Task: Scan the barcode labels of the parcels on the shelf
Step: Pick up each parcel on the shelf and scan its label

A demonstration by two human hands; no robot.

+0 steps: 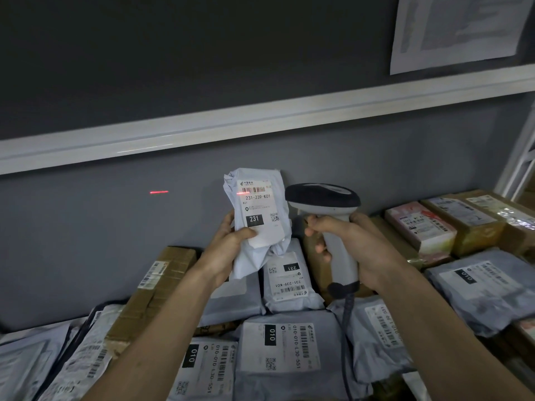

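My left hand (pixel 228 241) holds a small grey poly-bag parcel (pixel 260 218) upright above the shelf, its white label reading 231-239-K01 turned toward me. My right hand (pixel 350 244) grips the handle of a white and black barcode scanner (pixel 324 198) just right of the parcel. A red laser line falls across the left part of the barcode (pixel 253 190) at the label's top and continues onto the grey wall (pixel 159 192) to the left. The scanner's cable (pixel 346 319) hangs down over the parcels below.
The shelf is packed with parcels: grey poly bags labelled 010 (pixel 282 348) and 231 (pixel 289 280) in front, a long cardboard box (pixel 156 287) at left, taped boxes (pixel 469 224) at right. A white shelf rail (pixel 260 123) runs overhead; a paper sheet (pixel 457 30) hangs top right.
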